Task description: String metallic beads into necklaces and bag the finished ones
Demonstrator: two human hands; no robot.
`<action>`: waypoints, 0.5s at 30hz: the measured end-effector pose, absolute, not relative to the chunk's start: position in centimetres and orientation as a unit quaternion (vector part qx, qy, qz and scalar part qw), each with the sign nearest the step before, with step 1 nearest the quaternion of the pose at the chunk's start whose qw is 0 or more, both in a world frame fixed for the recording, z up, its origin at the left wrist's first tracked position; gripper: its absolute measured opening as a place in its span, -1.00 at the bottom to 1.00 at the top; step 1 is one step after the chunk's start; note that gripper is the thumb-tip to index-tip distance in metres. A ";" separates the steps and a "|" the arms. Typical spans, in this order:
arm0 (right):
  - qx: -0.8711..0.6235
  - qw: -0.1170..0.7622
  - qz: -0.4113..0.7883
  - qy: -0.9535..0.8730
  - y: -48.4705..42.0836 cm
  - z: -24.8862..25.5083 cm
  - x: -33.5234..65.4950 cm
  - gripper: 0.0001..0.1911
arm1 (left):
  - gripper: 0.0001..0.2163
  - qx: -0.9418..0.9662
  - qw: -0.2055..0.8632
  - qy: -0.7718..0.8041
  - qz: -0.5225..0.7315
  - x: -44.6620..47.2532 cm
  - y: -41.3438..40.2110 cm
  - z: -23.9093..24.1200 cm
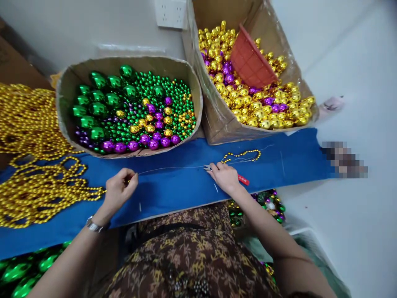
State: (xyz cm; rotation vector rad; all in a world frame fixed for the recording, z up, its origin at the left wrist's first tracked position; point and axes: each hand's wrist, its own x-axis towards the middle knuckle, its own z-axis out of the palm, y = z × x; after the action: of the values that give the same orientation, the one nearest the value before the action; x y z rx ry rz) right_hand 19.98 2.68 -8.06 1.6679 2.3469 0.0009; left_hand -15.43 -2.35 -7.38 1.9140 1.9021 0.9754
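Observation:
My left hand is closed in a pinch on one end of a thin thread stretched taut across the blue board. My right hand is closed on a small pair of snips held at the thread. Just past the right hand, a short strand of small gold beads lies on the board. A small red tag lies by my right wrist.
A cardboard box of green, purple and gold balls stands behind the board, a second box of gold balls with a red basket to its right. Gold bead strands are piled at left. More beads lie below the board.

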 end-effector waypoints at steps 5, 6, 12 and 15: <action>0.580 0.117 -0.006 0.806 3.3 -8.7 19.5 -0.57 | -0.81 0.656 0.149 0.653 0.348 -15.5 -2.5 -6.8; 0.583 0.110 -0.008 0.805 3.4 -8.7 19.6 -0.57 | -0.81 0.654 0.151 0.653 0.351 -15.6 -2.5 -6.7; 0.616 0.007 -0.055 0.786 3.3 -7.8 19.4 -0.60 | -0.80 0.640 0.170 0.659 0.356 -15.5 -2.9 -6.2; 0.525 -0.135 -0.175 0.822 3.1 -6.8 16.6 -0.64 | -0.81 0.649 0.183 0.642 0.365 -15.2 -2.9 -6.3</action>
State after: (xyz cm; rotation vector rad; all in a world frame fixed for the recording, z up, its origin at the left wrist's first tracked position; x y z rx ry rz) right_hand 16.60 3.13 -6.81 1.8068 2.8306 -0.6041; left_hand -15.25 -2.85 -6.26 1.8322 1.8107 1.0298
